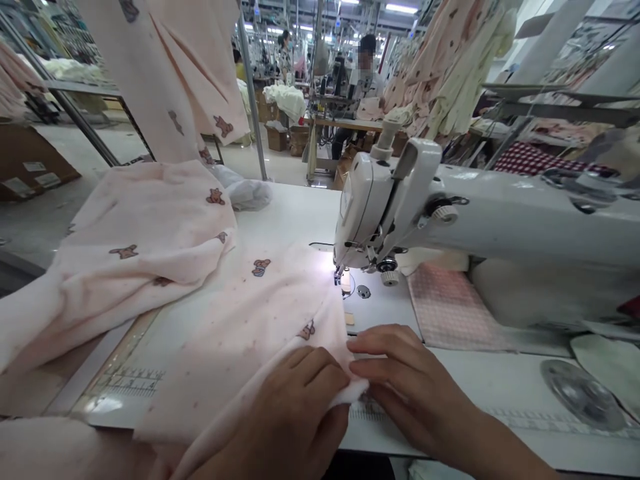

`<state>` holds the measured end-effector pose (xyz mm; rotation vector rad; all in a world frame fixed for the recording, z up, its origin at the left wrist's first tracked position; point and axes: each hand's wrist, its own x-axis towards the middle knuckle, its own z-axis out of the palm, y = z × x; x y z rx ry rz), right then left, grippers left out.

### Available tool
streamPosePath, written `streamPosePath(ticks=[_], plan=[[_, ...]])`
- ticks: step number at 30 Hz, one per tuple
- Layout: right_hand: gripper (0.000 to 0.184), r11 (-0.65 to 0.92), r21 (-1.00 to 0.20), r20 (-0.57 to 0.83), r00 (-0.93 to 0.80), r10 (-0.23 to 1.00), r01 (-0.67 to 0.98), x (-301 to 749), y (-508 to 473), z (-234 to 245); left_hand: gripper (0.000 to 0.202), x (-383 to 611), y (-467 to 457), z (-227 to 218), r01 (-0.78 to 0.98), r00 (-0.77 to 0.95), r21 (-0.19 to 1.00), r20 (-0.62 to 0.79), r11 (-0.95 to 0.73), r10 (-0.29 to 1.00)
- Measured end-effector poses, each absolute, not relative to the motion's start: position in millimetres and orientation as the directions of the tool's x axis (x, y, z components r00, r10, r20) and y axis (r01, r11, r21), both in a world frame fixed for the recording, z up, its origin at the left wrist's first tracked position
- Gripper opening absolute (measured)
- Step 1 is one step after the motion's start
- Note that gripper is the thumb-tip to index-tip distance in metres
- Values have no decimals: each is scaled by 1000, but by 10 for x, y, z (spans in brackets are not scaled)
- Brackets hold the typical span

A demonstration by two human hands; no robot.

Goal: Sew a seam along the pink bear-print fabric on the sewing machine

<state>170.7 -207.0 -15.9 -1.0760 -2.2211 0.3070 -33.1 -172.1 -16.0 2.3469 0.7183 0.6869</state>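
Note:
A pale pink fabric [240,320] printed with small bears lies across the white sewing table [490,380], its far end bunched up at the left. My left hand [290,413] pinches the fabric's near edge from the left. My right hand [400,380] meets it from the right, fingertips gripping the same edge. Both hands sit a short way in front of the needle and presser foot [341,277] of the white sewing machine [450,213], whose lamp lights the cloth.
A pink checked cloth piece [450,307] lies under the machine arm. A round metal part [580,393] sits at the right. More bear-print garments [170,67] hang above the table's left. A person [363,73] sits at a far workstation; cardboard boxes stand on the floor.

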Motion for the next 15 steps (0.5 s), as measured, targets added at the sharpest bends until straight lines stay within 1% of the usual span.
streamPosePath(ticks=[2,4,7,8,10,12,13,15], plan=[[20,664,-467,482,-461,745,584,1673,-2040,-145,15,-337,-1751,-151,333,720,675,268,-658,640],[17,668,-468,474,-474,742,579,1628,-2020,-111,9,-300,-1801,-183,381,678,666,270,-641,683],[12,672,-405,476,-484,734,620,1574,-2000,-38,29,-192,-1836,-251,468,604,565,357,-680,713],[12,676,-380,490,-482,726,632,1565,-1997,-15,28,-159,-1821,-263,484,578,513,421,-709,699],[14,693,-324,519,-492,699,644,1563,-2002,14,13,-126,-1755,-257,489,541,399,558,-776,629],[17,712,-258,526,-524,670,653,1580,-2029,4,20,-151,-1672,-224,460,594,266,618,-847,516],[18,725,-215,528,-547,650,654,1592,-2052,-19,21,-184,-1639,-210,426,660,211,593,-880,461],[19,742,-137,532,-583,614,656,1619,-2113,-104,14,-271,-1612,-218,358,803,136,461,-924,379]])
